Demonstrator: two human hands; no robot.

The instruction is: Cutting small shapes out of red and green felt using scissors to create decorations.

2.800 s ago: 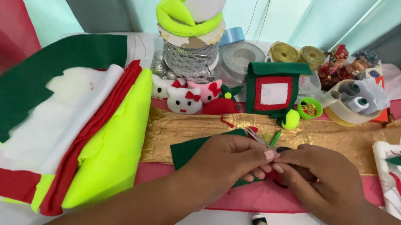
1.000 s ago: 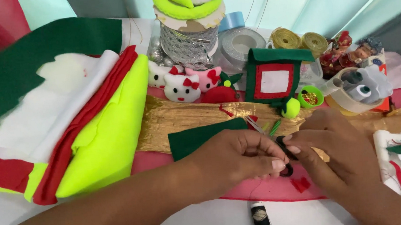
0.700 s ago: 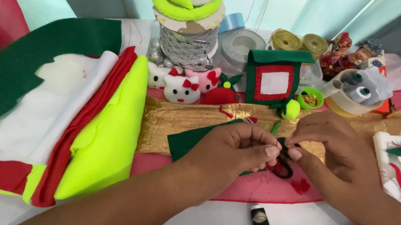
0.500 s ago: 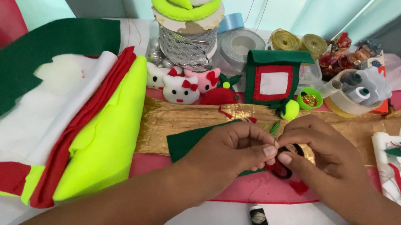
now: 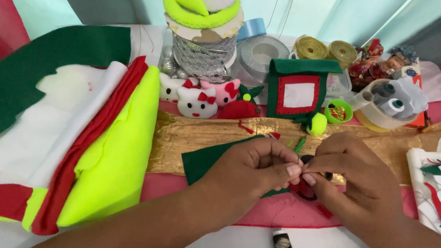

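Note:
My left hand and my right hand meet fingertip to fingertip over a small red felt piece with something dark beside it. Both hands pinch at this small piece; the fingers hide most of it. Under my left hand lies a dark green felt sheet on a strip of gold fabric. A pink cloth lies below both hands.
Stacked felt sheets in green, white, red and neon yellow fill the left. Behind stand cat-faced plush toys, a silver mesh container, ribbon rolls, a green felt house, a tape dispenser and a glue stick.
My right hand has drawn in toward my left hand, and the fingertips now pinch together over the small red piece. The scissor-like dark loop seen earlier is mostly covered.

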